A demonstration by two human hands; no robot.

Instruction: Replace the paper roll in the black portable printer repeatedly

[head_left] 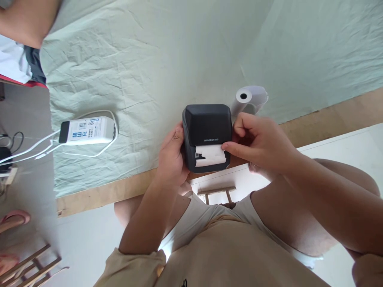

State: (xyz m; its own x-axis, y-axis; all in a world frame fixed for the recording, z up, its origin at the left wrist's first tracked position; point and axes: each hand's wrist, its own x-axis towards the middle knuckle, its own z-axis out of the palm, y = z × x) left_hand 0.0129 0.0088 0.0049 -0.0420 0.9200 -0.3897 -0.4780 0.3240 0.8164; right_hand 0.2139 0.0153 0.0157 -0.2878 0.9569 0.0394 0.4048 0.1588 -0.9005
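A black label printer (208, 125) marked NIIMBOT is held over the table's front edge. Torn white paper (211, 155) shows at its front, with a ragged dark gap on the left. My left hand (173, 155) is closed around the printer's left side, its thumb along the upper edge and the other fingers partly hidden below. At the right side is my right hand (257, 139), fingers curled and thumb tip on the printer beside the paper's upper right corner. Just behind that hand, a white paper roll (239, 103) with a dark core lies with its end unrolled.
A pale green cloth (143, 71) with wrinkles covers the table, whose bare wooden edge (104, 193) runs along the front. To the left lies a white power strip (88, 130) with cables. Another person's arm (28, 20) rests at the upper left. A wooden stool (32, 267) stands lower left.
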